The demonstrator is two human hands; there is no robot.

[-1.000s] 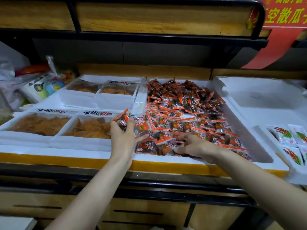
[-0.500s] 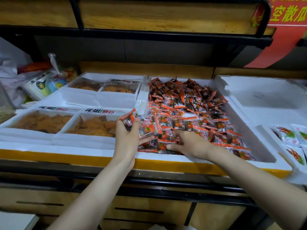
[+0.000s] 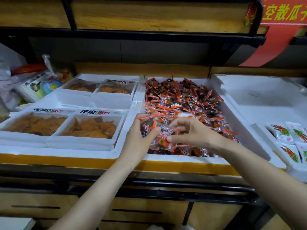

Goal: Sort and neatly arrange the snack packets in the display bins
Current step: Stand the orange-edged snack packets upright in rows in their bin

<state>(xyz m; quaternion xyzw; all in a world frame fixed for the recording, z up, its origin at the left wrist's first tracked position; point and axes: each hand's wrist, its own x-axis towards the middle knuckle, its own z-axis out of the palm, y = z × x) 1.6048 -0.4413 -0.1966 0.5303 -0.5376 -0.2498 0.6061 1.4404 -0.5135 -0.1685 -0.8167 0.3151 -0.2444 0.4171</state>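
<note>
Left hand [image 3: 141, 140] grips a bunch of small orange-and-black glossy plastic snack packets [image 3: 162, 136]; right hand [image 3: 194, 135] pinches one packet's edge. Light, slippery, probably slide apart; pinch sealed edges.

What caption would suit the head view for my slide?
Left hand and right hand hold a bundle of orange snack packets over the middle foam bin, beside trays of chips.

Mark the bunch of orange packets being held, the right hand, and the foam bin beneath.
bunch of orange packets [image 3: 163, 132], head view, front packet's wrapper.
right hand [image 3: 195, 135], head view, back of the hand.
white foam bin [image 3: 247, 135], head view, bare right inner wall.
</note>
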